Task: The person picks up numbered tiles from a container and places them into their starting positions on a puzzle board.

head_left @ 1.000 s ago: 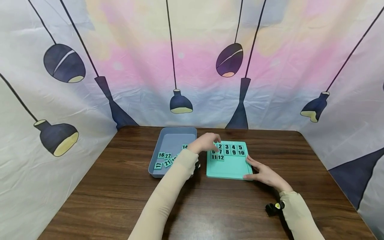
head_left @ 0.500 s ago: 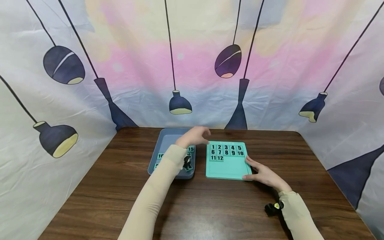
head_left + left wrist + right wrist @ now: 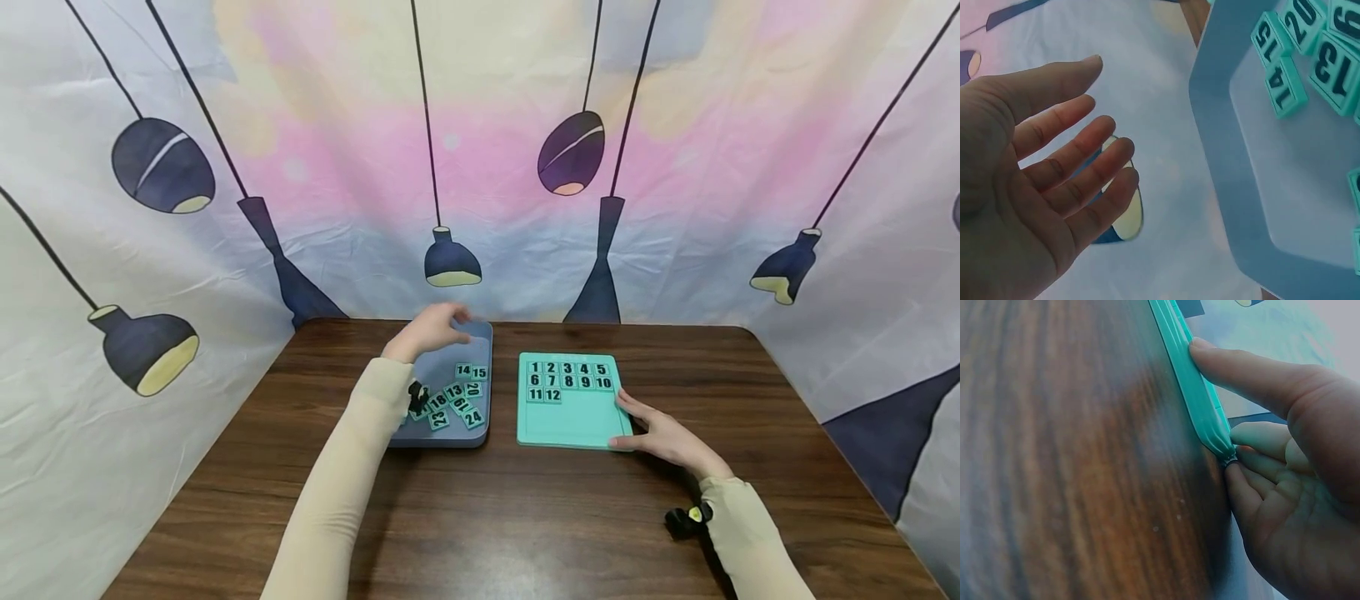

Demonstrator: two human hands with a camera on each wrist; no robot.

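My left hand point(image 3: 429, 330) is over the far part of a blue-grey tray point(image 3: 442, 442); in the left wrist view its loosely bent fingers point(image 3: 1088, 184) hold nothing. Several teal number tiles lie in the tray, among them tile 14 point(image 3: 463, 370), tile 13 point(image 3: 454, 391) and tile 24 point(image 3: 473, 418). To the tray's right lies a teal number board point(image 3: 573, 427), with tiles 1 to 12 in its upper rows and a bare lower part. My right hand point(image 3: 667, 435) grips the board's near right corner, thumb on the near edge and fingers along the right side.
Both the tray and the board lie on a dark wooden table point(image 3: 525, 517). A cloth backdrop point(image 3: 510, 150) printed with hanging lamps rises behind the table's far edge. My left forearm covers the tray's left side.
My left hand has moved left from above the board to above the tray, uncovering tiles on both. The right hand has stayed at the board's corner.
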